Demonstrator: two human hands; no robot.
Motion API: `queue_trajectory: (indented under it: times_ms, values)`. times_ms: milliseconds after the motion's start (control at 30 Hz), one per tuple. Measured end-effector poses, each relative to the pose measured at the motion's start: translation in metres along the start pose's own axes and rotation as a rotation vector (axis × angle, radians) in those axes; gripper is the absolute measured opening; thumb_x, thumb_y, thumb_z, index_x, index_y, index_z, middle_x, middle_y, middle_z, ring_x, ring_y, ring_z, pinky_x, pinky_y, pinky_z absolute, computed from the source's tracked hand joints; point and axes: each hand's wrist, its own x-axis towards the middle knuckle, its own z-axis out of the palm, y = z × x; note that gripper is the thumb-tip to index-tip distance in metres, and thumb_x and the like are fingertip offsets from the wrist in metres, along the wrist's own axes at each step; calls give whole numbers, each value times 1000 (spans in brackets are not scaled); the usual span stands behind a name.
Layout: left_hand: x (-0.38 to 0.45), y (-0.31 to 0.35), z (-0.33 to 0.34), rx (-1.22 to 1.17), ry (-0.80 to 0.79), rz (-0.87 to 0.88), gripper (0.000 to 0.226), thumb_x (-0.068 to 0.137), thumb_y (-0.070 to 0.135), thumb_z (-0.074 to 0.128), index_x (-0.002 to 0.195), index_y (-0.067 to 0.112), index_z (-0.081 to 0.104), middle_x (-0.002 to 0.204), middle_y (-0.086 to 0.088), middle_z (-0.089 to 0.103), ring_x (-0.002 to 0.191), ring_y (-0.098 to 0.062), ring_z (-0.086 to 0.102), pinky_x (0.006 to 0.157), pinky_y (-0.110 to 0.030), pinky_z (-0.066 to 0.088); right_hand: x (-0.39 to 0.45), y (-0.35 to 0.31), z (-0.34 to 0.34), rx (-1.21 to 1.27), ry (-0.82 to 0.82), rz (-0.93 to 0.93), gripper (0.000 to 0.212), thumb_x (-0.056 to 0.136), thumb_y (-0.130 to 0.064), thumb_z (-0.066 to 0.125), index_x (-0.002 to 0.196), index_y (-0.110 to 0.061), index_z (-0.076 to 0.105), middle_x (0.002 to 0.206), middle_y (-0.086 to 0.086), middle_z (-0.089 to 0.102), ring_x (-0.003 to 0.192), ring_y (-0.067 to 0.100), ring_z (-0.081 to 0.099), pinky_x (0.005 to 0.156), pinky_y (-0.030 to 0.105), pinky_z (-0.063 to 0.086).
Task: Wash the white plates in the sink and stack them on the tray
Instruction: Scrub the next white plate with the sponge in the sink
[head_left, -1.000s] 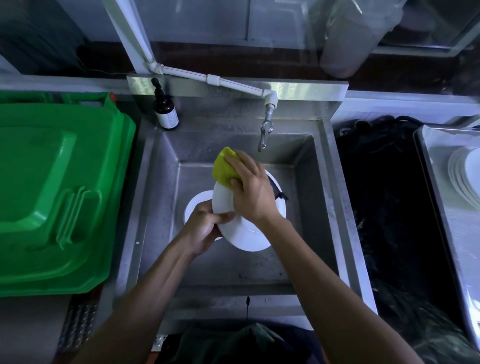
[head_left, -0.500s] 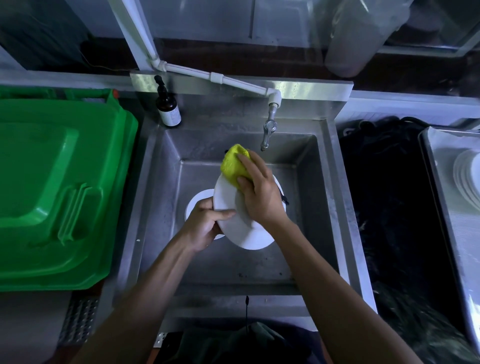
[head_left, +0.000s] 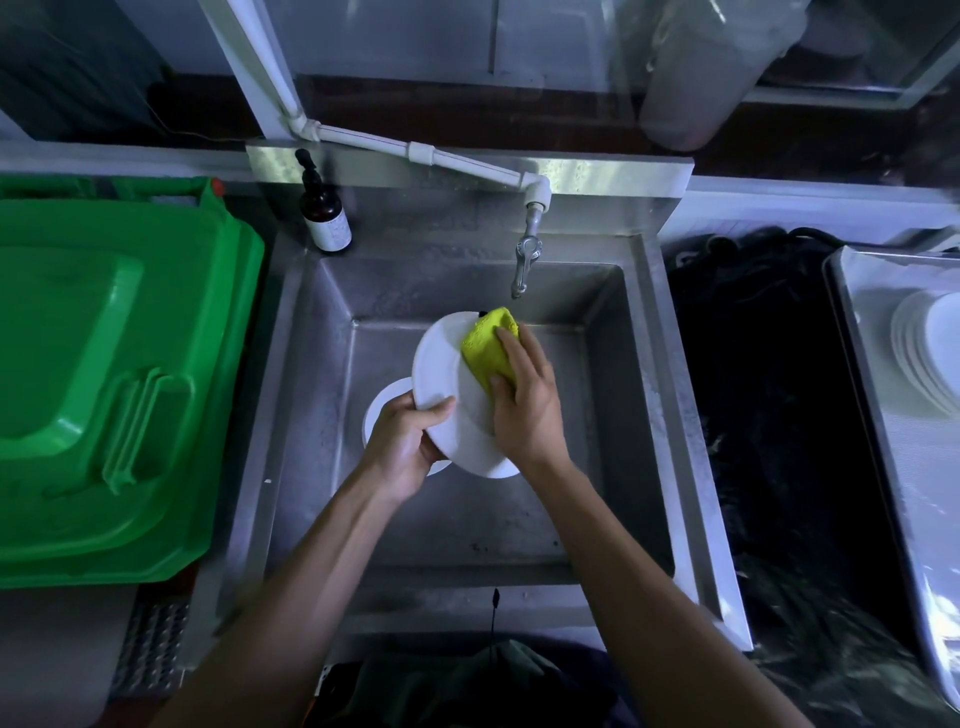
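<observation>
Head view, centre of the frame: left hand (head_left: 402, 441) gripping the lower left rim of a white plate (head_left: 441, 384), thumb curling over the face and fingers wrapping underneath, holding the plate tilted above the sink (head_left: 613, 415). Right hand (head_left: 524, 410) pressing a yellow sponge (head_left: 488, 343) against the upper right part of the plate's face, fingers lying over the sponge and the thumb closing on its near edge. Peeking out beneath the held plate, just left of centre, a second white plate (head_left: 382, 410), apparently lying on the sink floor and partly hiding behind the left hand. Hanging over the back of the basin, above the sponge, a metal tap (head_left: 523, 260), joining a white pipe (head_left: 415, 150) slanting up toward the upper left of the frame; whether water is running, impossible to tell. Standing at the sink's back left corner, a dark pump bottle (head_left: 324, 213) bearing a pale label. Filling the left of the frame, a green bin lid (head_left: 104, 374). Sitting at the right edge of the frame, well apart from the sink, a metal tray (head_left: 893, 467) carrying a stack of white plates (head_left: 924, 348), partly cropping out at the border. Lying between sink and tray, a dark, glossy mass, too dim for identifying.
</observation>
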Motion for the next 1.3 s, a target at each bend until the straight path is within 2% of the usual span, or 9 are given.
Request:
queue_trajectory:
  times_ms: [100, 233, 533, 667, 767, 900, 1067, 1200, 1300]
  values:
    - [2, 0, 2, -8, 16, -9, 27, 96, 12, 57, 119, 6, 68, 115, -19, 73, 98, -33, 71, 83, -52, 56, -7, -5, 4, 25, -25, -16, 60, 86, 7, 55, 144, -10, 50, 155, 9, 39, 141, 27, 37, 116, 38, 32]
    - [4, -1, 4, -65, 101, -36, 27, 100, 17, 54, 121, 7, 67, 116, -16, 73, 102, -32, 70, 82, -49, 58, -15, -10, 10, 27, -74, 9, 60, 88, 3, 54, 144, -17, 51, 155, 4, 40, 136, 27, 41, 112, 36, 36]
    - [6, 0, 4, -317, 231, -103, 42, 102, 29, 54, 136, 6, 60, 126, -18, 69, 105, -29, 71, 69, -39, 62, -33, -9, 14, -25, -82, -41, 57, 91, -5, 52, 144, -25, 50, 155, -1, 39, 131, 24, 41, 106, 20, 26]
    - [7, 3, 7, -365, 204, -92, 45, 104, 31, 48, 138, 4, 58, 130, -20, 65, 102, -29, 70, 73, -37, 62, -45, -12, 17, -65, -21, -140, 52, 91, -1, 55, 141, -17, 55, 154, 7, 42, 134, 25, 39, 112, 36, 34]
    - [9, 8, 10, -385, 198, -85, 45, 105, 33, 46, 135, 2, 60, 122, -19, 70, 98, -28, 71, 76, -37, 61, -55, -10, 18, -51, 19, -203, 48, 91, 1, 60, 138, -11, 57, 150, 11, 46, 136, 24, 40, 111, 46, 38]
    - [8, 8, 10, -382, 168, -75, 41, 105, 32, 45, 127, 3, 64, 117, -19, 72, 98, -28, 73, 78, -38, 61, -62, -7, 18, -53, 49, -185, 51, 91, 2, 57, 141, -11, 54, 151, 10, 44, 137, 30, 42, 109, 49, 40]
    - [5, 2, 4, -353, 97, -59, 51, 104, 30, 46, 143, -2, 49, 140, -26, 56, 132, -41, 53, 112, -55, 39, -59, 3, 12, -29, 86, -117, 59, 89, 6, 52, 144, -14, 50, 155, 5, 38, 138, 25, 39, 109, 48, 38]
    - [3, 2, -3, -242, 47, -22, 54, 98, 28, 53, 144, 1, 49, 139, -24, 58, 130, -41, 54, 110, -59, 40, -50, 13, 5, 68, 120, 55, 62, 88, 2, 47, 146, -19, 47, 157, -1, 34, 135, 19, 36, 111, 44, 37]
    - [2, 3, -7, -155, 58, -1, 44, 95, 26, 55, 132, 3, 61, 132, -21, 64, 121, -36, 61, 100, -55, 51, -38, 18, -1, 94, 103, 109, 61, 88, 1, 46, 146, -20, 46, 156, -3, 34, 137, 19, 35, 113, 37, 34]
